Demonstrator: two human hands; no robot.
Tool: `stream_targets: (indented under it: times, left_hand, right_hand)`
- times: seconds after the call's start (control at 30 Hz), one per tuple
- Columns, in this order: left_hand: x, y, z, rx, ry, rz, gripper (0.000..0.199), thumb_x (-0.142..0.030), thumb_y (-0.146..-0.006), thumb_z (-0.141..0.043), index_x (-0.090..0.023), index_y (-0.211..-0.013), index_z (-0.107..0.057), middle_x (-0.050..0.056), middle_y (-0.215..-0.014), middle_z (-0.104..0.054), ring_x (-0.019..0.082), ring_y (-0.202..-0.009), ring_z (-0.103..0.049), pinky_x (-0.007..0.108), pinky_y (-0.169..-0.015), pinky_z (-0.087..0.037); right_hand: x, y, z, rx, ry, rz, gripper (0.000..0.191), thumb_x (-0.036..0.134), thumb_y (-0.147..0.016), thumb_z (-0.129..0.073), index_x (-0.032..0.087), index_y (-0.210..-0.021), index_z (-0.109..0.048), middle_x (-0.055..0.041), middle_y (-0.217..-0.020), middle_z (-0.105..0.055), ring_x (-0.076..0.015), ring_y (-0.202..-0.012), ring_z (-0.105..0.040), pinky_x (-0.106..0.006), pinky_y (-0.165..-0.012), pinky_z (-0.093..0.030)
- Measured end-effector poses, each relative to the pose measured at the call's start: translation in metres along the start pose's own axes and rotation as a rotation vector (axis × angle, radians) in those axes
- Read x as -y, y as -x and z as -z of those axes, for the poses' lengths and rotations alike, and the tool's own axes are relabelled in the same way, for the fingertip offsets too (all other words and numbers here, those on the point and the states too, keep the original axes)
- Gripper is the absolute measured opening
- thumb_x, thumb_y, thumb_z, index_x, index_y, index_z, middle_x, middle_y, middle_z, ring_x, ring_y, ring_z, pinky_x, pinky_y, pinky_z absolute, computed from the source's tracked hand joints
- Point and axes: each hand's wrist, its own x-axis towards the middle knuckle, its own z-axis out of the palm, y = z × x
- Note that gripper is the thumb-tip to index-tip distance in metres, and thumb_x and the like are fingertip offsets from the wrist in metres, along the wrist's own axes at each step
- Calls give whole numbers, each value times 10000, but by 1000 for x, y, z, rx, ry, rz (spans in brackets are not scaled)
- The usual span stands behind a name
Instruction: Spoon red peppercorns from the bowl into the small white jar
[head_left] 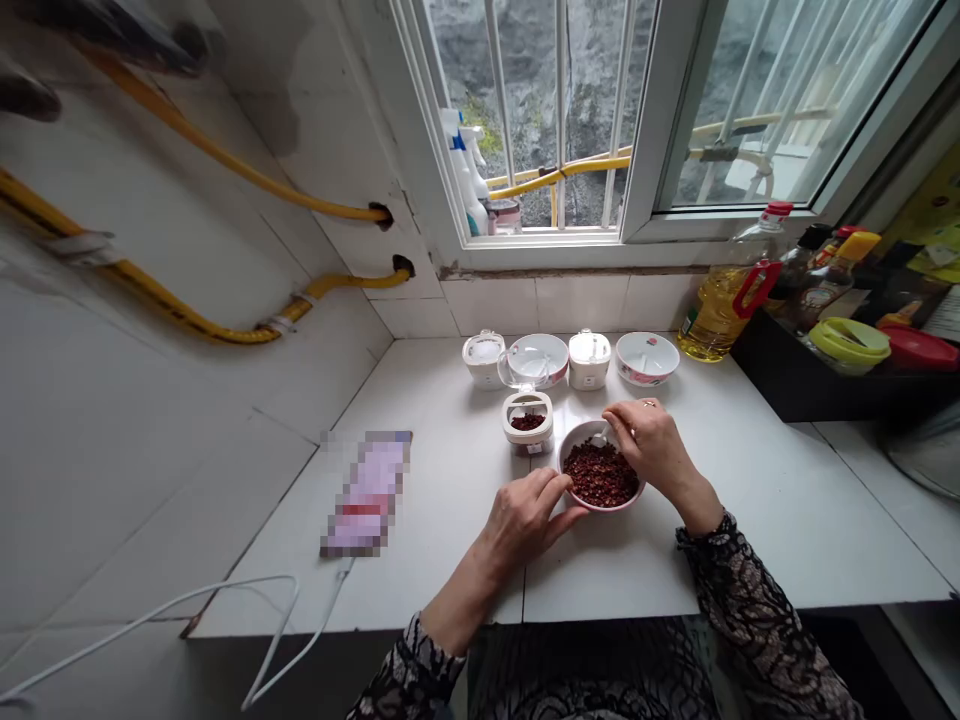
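Observation:
A round bowl (pixel 571 496) full of dark red dried bits, which look like Sichuan peppercorns (pixel 602 474), stands on the white counter. My left hand (pixel 529 510) grips its left rim, fingers on top and thumb low on the side. Over the right rim, my right hand (pixel 651 445) pinches a small white spoon (pixel 600 438), its lower end among the peppercorns. Just left of the bowl is a small seasoning jar (pixel 527 422) with its clear lid (pixel 523 372) raised. Some of the same dark red bits show inside it.
Behind stand two lidded white jars (pixel 484 360) (pixel 589 360) and two flowered bowls (pixel 541 360) (pixel 647 358). An oil bottle (pixel 716 305) and a black box (pixel 787 385) of bottles are at right. A blurred phone-like object (pixel 367 495) with a white cable (pixel 281 630) lies left.

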Motion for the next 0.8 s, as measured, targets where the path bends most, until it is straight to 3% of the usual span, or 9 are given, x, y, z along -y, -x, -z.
stream_targets:
  times: [0.13,0.43,0.67,0.8]
  left_hand:
    - [0,-1,0,-3,-7,3,268,-422,-1039,-416,-180,-995,-524,20,-762,-611,153,-655,-615,249,-543,-431]
    - [0,0,2,1,9,3,247,-412,-1037,-429,-183,-1009,-518,26,-781,-625,158,-672,-630,249,-557,-448]
    - [-1,-1,1,-4,-1,1,253,-414,-1040,-418,-184,-1002,-515,18,-769,-617,154,-664,-629,246,-555,-448]
    - [-1,-1,2,-12,-4,-1,260,-415,-1046,-402,-184,-1002,-512,20,-771,-620,152,-666,-633,246,-555,-446]
  right_hand:
    - [5,0,-2,82,-128,-13,221,211,-948,-511,206,-764,-634,-32,-675,-677,-178,-649,-582,-310,-711,-426]
    - [5,-2,10,22,-384,-197,211,271,-947,-474,198,-857,-650,-5,-650,-617,-152,-577,-545,-269,-579,-428]
    - [2,0,-1,50,-211,-146,191,199,-914,-506,197,-800,-658,-26,-652,-655,-174,-630,-573,-293,-646,-428]
    - [5,0,-4,113,-279,-152,205,190,-904,-504,194,-761,-651,-3,-583,-634,-160,-587,-566,-297,-654,-444]
